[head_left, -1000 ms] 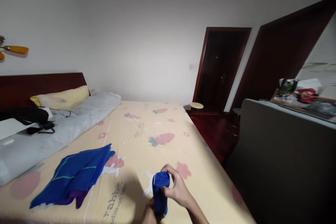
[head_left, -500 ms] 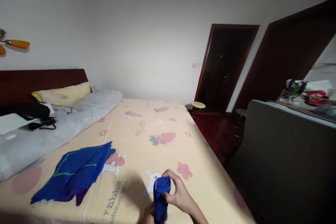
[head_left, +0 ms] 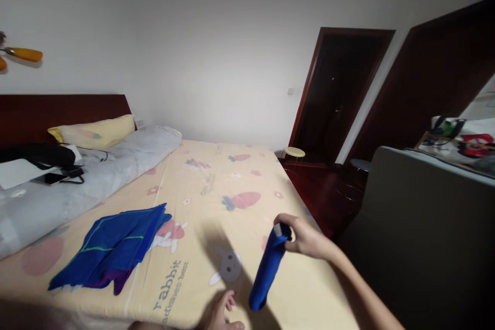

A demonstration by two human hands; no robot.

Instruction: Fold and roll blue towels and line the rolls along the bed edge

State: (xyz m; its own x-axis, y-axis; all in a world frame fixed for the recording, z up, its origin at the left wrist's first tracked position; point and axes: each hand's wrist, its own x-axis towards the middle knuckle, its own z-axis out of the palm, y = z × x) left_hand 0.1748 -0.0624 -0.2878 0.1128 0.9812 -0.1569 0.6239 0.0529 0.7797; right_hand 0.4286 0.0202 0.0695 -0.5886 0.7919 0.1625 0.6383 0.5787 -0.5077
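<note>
My right hand (head_left: 307,238) is stretched out over the right part of the bed (head_left: 240,180), its fingers pinched on the top end of a rolled blue cloth (head_left: 266,268). The cloth hangs down and to the left, its lower end just above the sheet. My left hand (head_left: 224,314) shows only partly at the bottom edge, below the cloth's lower end, with fingers loosely curled and nothing seen in them. A folded blue garment with green stripes (head_left: 112,245) lies flat on the sheet to the left.
A grey bolster (head_left: 77,185) and a yellow pillow (head_left: 96,131) lie along the headboard side, with a phone and cable (head_left: 58,176) on top. A grey sofa back (head_left: 425,227) stands close on the right. Dark doors (head_left: 340,93) and a small stool (head_left: 294,152) are behind.
My right hand has lifted the blue cloth up and to the right, away from my left hand, so the roll now hangs stretched out. My left hand has let go and stayed low.
</note>
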